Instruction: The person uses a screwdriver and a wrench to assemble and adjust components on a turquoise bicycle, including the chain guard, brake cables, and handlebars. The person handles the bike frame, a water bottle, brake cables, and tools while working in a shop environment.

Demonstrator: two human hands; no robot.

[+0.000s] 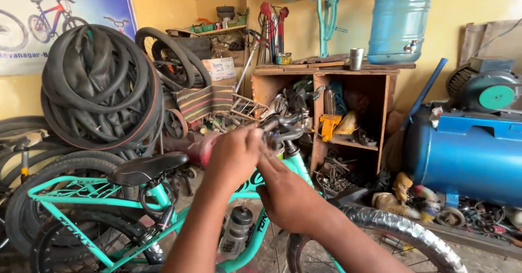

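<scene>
Head-height view, close over handlebars (285, 125)

We see both our left hand (235, 154) and right hand (286, 192) at the handlebar (283, 126) of a turquoise bicycle (179, 218), with a blue compressor tank (467, 156) at right.

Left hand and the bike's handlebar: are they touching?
Touching. The head view shows the left hand closed against the handlebar end of the turquoise bicycle, no gap visible.

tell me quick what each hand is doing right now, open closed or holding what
Left hand: curled closed at the bicycle handlebar; what it grips cannot be told.
Right hand: at the teal frame below the stem; grip cannot be told.
</scene>
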